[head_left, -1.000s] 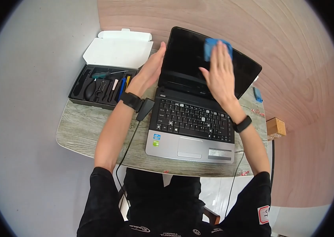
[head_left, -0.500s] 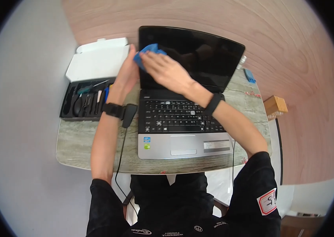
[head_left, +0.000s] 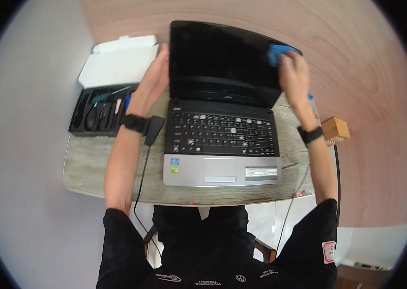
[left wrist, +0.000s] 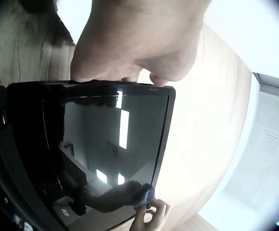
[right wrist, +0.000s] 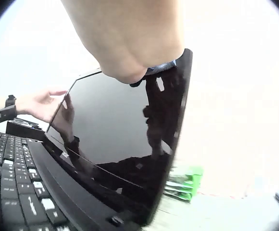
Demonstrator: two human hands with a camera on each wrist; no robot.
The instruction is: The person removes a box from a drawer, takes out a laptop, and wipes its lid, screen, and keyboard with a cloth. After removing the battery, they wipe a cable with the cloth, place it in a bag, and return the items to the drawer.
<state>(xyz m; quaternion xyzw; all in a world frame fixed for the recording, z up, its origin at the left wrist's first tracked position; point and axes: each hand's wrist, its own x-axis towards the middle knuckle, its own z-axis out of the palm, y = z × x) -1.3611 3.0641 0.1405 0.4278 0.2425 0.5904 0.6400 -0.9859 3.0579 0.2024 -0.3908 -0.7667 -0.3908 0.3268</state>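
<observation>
From my post I watch the open laptop standing on the table; my right hand has its fingers bent over the blue cloth, gripping it against the screen near the upper right corner; my left hand touches the left edge of the screen, its fingers loosely extended rather than clenched. The tool box, its white lid raised, lies left of the laptop; a black cable runs down between my left forearm and the keyboard.
</observation>
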